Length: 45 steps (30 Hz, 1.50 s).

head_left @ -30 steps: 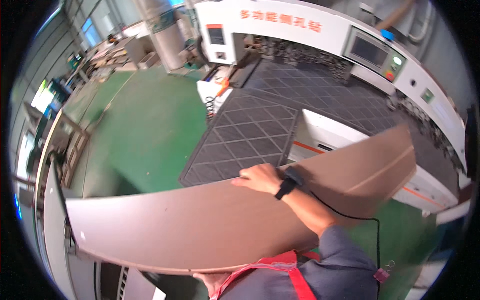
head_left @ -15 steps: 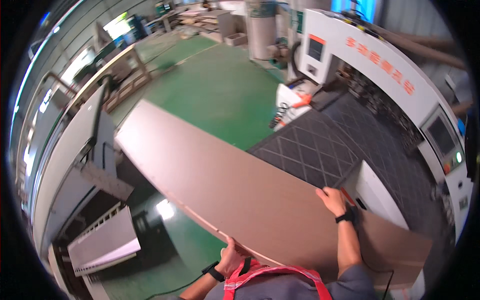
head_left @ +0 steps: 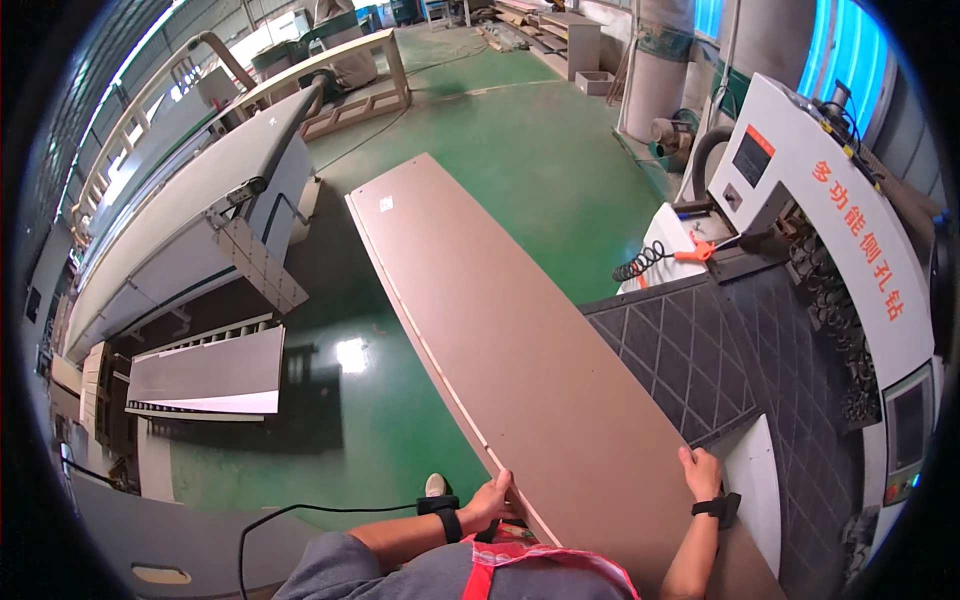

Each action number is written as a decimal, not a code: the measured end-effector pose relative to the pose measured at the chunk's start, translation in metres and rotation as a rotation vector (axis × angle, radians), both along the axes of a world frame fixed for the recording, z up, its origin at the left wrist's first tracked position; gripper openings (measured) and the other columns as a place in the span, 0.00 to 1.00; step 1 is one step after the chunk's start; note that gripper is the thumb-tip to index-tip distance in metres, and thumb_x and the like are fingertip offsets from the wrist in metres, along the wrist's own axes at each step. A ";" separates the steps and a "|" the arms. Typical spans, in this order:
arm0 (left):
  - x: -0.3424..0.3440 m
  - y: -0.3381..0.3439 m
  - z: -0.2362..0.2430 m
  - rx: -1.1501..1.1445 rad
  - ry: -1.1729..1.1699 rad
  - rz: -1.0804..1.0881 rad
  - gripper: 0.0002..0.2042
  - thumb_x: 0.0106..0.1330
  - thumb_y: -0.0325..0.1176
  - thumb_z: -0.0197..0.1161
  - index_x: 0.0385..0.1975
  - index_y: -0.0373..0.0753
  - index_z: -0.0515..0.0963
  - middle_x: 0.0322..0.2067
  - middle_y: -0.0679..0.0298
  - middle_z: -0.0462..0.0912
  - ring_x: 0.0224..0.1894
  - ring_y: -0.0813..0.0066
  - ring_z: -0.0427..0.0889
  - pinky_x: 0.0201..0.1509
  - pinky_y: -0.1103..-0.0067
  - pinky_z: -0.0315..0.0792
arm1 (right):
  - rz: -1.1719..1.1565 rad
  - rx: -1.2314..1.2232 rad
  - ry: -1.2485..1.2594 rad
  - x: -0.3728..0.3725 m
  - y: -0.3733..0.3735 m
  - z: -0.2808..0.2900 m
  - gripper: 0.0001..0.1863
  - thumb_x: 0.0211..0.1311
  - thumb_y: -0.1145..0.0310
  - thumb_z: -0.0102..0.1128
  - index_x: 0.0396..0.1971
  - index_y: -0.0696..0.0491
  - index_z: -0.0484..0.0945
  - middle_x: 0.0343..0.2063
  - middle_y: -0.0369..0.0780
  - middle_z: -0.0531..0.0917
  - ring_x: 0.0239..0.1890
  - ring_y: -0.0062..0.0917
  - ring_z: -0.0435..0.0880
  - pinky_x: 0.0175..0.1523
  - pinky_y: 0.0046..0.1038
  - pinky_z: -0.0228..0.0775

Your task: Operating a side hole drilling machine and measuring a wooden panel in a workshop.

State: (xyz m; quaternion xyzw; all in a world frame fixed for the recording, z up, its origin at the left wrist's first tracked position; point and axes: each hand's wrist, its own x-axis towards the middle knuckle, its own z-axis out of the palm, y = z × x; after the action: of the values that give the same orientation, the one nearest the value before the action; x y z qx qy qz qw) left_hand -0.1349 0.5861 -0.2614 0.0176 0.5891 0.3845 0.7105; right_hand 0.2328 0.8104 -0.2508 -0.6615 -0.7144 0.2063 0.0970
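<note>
I hold a long brown board (head_left: 520,350) that stretches away from my body over the green floor, with a small white label near its far end. My left hand (head_left: 485,500) is closed on its left long edge, along which a pale groove runs. My right hand (head_left: 700,470) grips the right long edge, fingers partly behind the panel. Both wrists wear black bands with devices, and a dark cable loops from the left one.
At right stands a white drilling machine (head_left: 840,200) with dark gridded table (head_left: 670,350), screen and orange air gun (head_left: 700,250) on a coiled hose. At left are a long machine (head_left: 180,210) and boards on a roller rack (head_left: 205,370). Columns (head_left: 655,90) stand behind.
The board has swung from lying crosswise before me to pointing away, and my view has turned left. My left hand has come into fuller view on the board's edge.
</note>
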 end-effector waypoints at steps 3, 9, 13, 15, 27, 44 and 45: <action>0.007 -0.002 -0.012 0.031 -0.021 0.031 0.36 0.76 0.61 0.38 0.67 0.32 0.58 0.64 0.47 0.68 0.62 0.47 0.74 0.63 0.57 0.74 | -0.019 0.028 -0.082 0.000 0.002 -0.006 0.29 0.67 0.46 0.58 0.25 0.62 0.79 0.27 0.57 0.82 0.35 0.56 0.81 0.40 0.49 0.70; 0.022 0.003 -0.006 -0.011 -0.042 0.003 0.37 0.76 0.61 0.40 0.69 0.32 0.55 0.65 0.46 0.67 0.64 0.47 0.72 0.62 0.59 0.74 | -0.025 -0.024 -0.112 0.023 0.008 -0.007 0.31 0.67 0.45 0.57 0.24 0.63 0.79 0.27 0.59 0.81 0.35 0.58 0.80 0.40 0.53 0.67; 0.025 0.020 0.009 -0.155 0.097 -0.162 0.35 0.76 0.61 0.40 0.52 0.29 0.77 0.41 0.46 0.85 0.51 0.51 0.84 0.56 0.63 0.77 | -0.090 -0.026 -0.036 0.038 0.004 -0.010 0.27 0.67 0.48 0.59 0.30 0.63 0.73 0.27 0.56 0.82 0.35 0.57 0.80 0.40 0.50 0.69; 0.023 -0.002 -0.055 -0.012 0.389 -0.279 0.37 0.76 0.61 0.39 0.41 0.25 0.81 0.34 0.42 0.86 0.46 0.48 0.86 0.55 0.64 0.76 | -0.167 0.034 -0.134 0.013 -0.002 0.007 0.28 0.66 0.48 0.60 0.40 0.64 0.70 0.34 0.59 0.82 0.40 0.56 0.81 0.43 0.49 0.71; 0.018 0.031 0.001 -0.075 0.113 -0.362 0.42 0.74 0.65 0.39 0.40 0.21 0.79 0.31 0.41 0.85 0.30 0.54 0.88 0.30 0.69 0.83 | -0.252 0.258 -0.208 0.023 -0.006 -0.035 0.16 0.75 0.55 0.49 0.40 0.53 0.74 0.35 0.42 0.82 0.44 0.40 0.79 0.53 0.41 0.64; -0.014 0.020 -0.120 0.240 -0.227 -0.826 0.43 0.69 0.73 0.39 0.28 0.33 0.83 0.15 0.65 0.70 0.17 0.74 0.68 0.21 0.71 0.60 | -0.333 0.137 -0.572 -0.059 -0.044 -0.060 0.30 0.77 0.59 0.39 0.74 0.54 0.52 0.74 0.45 0.57 0.76 0.40 0.52 0.76 0.47 0.44; -0.034 0.031 -0.078 0.320 -0.187 -0.854 0.41 0.69 0.72 0.40 0.32 0.33 0.83 0.14 0.67 0.67 0.16 0.74 0.65 0.20 0.72 0.57 | -0.288 0.030 -0.530 -0.099 -0.058 -0.046 0.32 0.77 0.59 0.39 0.75 0.54 0.47 0.75 0.45 0.51 0.77 0.41 0.48 0.76 0.48 0.41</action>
State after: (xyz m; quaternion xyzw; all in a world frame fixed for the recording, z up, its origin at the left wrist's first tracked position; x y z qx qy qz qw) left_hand -0.1692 0.6174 -0.3393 0.3332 0.3958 0.1435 0.8436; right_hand 0.1336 0.7524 -0.2969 -0.7853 -0.6167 -0.0003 -0.0548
